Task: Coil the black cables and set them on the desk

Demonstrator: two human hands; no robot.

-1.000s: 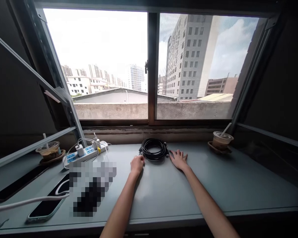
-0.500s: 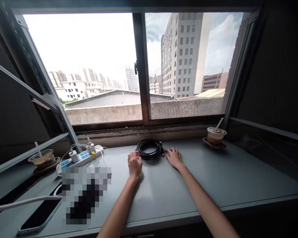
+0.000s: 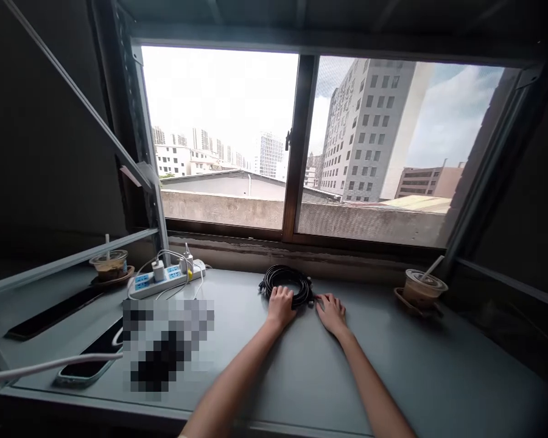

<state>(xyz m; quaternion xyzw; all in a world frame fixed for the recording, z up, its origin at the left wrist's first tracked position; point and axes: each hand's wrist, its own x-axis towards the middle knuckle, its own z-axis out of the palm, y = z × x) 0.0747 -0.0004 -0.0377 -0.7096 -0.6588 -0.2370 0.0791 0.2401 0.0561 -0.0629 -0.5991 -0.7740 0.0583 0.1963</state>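
Grey tabletop (image 3: 310,383) lay beneath; my left hand (image 3: 282,306) curled over the black cable coil (image 3: 304,293), my right hand (image 3: 331,313) just beside it; whether either gripped, I couldn't tell.

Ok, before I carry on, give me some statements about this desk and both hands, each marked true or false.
1. Both drink cups have straws in them. True.
2. The left hand is at the near side of the black cable coil. True.
3. The right hand is holding one of the drink cups. False: it is beside the coil's right side, apart from both cups.
4. The power strip lies to the right of the coil. False: it lies to the left.
5. Two white adapters stand on the power strip. True.
6. The coil hangs from the window frame. False: it lies on the tabletop.
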